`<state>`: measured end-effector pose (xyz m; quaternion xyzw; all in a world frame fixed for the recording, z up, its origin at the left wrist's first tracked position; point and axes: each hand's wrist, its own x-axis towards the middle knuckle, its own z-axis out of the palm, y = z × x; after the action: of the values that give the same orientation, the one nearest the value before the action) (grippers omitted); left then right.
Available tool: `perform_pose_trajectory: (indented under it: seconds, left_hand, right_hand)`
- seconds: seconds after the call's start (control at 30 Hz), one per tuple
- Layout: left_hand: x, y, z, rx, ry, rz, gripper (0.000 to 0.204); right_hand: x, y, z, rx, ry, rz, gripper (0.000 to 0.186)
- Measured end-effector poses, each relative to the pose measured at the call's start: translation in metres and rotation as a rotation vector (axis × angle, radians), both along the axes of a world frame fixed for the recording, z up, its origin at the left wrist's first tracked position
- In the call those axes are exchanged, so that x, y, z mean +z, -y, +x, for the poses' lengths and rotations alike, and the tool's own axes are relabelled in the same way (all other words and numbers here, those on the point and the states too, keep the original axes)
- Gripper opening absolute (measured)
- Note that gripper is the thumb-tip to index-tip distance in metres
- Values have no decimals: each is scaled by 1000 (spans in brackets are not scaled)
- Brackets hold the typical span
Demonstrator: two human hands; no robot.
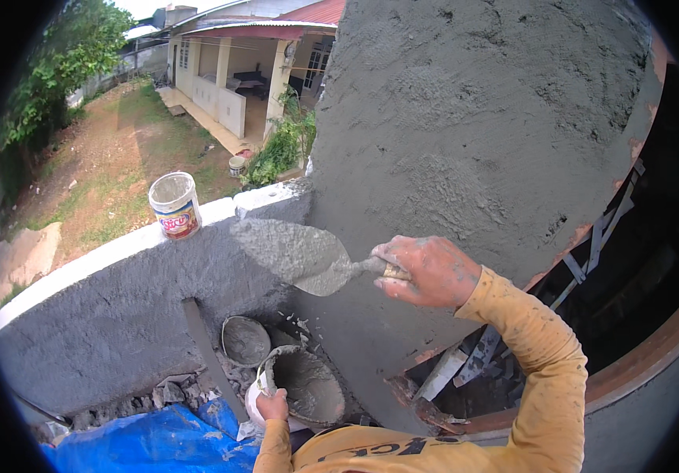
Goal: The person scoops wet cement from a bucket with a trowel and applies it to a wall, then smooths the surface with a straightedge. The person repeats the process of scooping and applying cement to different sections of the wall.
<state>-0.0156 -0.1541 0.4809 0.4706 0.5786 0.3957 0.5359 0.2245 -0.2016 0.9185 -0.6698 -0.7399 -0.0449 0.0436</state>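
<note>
In my right hand (432, 272) is the handle of a trowel (296, 254), its pointed blade stretched out to the left and coated with grey mortar. The blade is in front of the corner where the low wall meets the tall plastered wall (465, 150). My left hand (273, 404) grips the rim of a bucket (308, 386) of wet mortar, held low by my body. A second mortar-smeared bucket (245, 341) stands just beyond it.
A white tub (174, 205) with a coloured label sits on the low wall's top (111, 256). A long flat board (212, 359) leans against that wall. Below lie rubble and a blue tarp (158, 441). To the right, a dark opening holds wooden pieces (465, 366).
</note>
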Motion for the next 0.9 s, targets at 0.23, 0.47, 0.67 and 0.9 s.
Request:
perform_pose_trajectory:
  seconds: [0.23,0.47,0.67,0.9]
  left_hand:
    - [2,7,-51,95,-302,-63,31]
    - [0,3,-66,102,-231,-12,35]
    - [-2,-21,-76,76,-344,62,24]
    - [82,-27,10,-267,-266,323,34]
  right_hand:
    - [171,-68,15,184,-659,318,39]
    - [208,58,128,-370,-811,1014,36]
    - [47,142,70,-486,-779,762,41]
    - [-219,86,28,-283,-268,-803,41]
